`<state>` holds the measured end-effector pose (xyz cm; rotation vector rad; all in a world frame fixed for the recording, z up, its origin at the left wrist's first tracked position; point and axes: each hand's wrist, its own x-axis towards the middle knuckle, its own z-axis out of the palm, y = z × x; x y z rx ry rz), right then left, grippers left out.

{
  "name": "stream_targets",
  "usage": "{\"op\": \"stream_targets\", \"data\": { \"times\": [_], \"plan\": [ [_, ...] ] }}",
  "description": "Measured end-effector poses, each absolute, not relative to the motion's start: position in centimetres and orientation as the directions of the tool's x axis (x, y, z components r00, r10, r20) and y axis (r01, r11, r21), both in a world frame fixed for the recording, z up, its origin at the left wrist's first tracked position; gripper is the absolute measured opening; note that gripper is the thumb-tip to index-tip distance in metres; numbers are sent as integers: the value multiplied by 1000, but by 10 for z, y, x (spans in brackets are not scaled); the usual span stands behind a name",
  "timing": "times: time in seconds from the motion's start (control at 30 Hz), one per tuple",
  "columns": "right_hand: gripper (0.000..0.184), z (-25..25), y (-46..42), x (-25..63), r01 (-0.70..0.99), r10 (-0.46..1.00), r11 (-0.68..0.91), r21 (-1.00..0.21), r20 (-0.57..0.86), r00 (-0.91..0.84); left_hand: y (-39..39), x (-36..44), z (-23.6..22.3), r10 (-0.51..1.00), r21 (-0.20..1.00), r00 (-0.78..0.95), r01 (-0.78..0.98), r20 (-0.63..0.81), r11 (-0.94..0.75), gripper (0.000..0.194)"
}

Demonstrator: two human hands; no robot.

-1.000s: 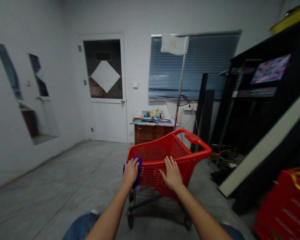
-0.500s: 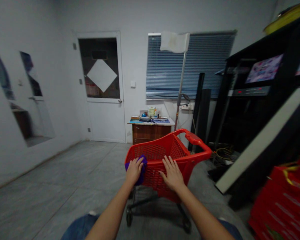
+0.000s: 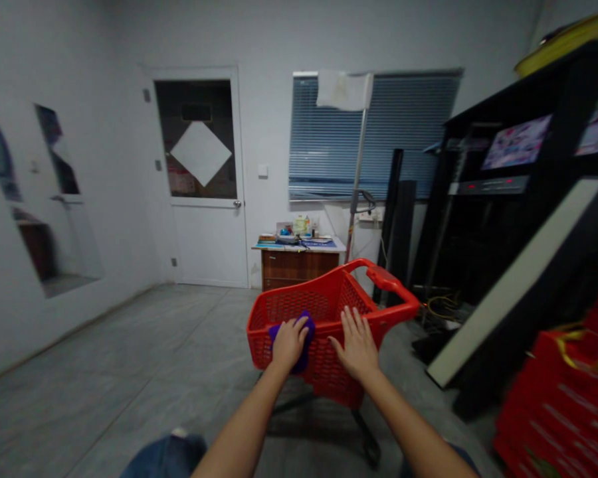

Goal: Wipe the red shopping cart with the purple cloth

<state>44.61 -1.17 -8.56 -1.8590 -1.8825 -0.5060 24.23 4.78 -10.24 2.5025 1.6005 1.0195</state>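
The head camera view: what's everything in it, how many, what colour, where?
Plastic shopping cart: one, red, centre
Cloth: one, purple, over cart's rim
Glass-paned door: one, white, back wall
Diamond panel: one, white, on its glass
Slatted blind: one, blue, back wall
Flag-like sheet on pole: one, white, before blind
Wooden drawer cabinet: one, brown, behind cart
Small items: several, mixed, on cabinet
Tall mirror: one, reflective, left wall
Large rack: one, black, right
Rounded object: one, yellow, atop rack
Lit screens: two, multicoloured, in rack
Long leaning panel: one, pale, right
Printed bags: count unclear, red, lower right
Knees: two, in blue, bottom edge
Left hand: one, bare, on cloth
Right hand: one, bare, on cart's rim
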Motion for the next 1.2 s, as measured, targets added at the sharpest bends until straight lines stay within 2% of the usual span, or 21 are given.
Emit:
{"op": "stream_targets", "data": {
  "times": [0.1, 0.3, 0.4, 0.6, 0.7, 0.83, 0.97, 1.07, 1.2],
  "plan": [
    [79, -89, -14, 455, 994, 772, -65, -89, 627, 106, 56, 216, -105, 820, 320, 269, 824, 505, -467, 39],
    [84, -91, -10, 457, 994, 780, -4, -105, 622, 69, 64, 175, -111, 842, 352, 180, 849, 508, -393, 37],
    [84, -90, -7, 453, 994, 795, 8, -110, 603, 60, 56, 202, -107, 834, 357, 190, 838, 518, -413, 38],
    [80, -80, -10, 455, 997, 844, 20, -70, 536, 21, 40, 281, -96, 785, 362, 319, 752, 532, -551, 41],
    [77, -76, -13, 467, 999, 827, -5, -54, 561, 34, 44, 277, -98, 786, 378, 327, 738, 524, -559, 38],
    [76, -75, -15, 483, 982, 734, -141, -124, 652, 188, 56, 235, -107, 791, 364, 314, 758, 525, -542, 37],
    [78, -76, -15, 484, 983, 736, -114, -142, 653, 179, 64, 211, -110, 815, 383, 238, 791, 528, -478, 37],
    [81, -75, -15, 474, 983, 743, -105, -150, 645, 178, 61, 232, -103, 822, 404, 201, 793, 533, -456, 39],
    [82, -71, -19, 458, 982, 761, -109, -156, 622, 183, 52, 284, -91, 786, 402, 281, 736, 551, -545, 42]
  ]
}}
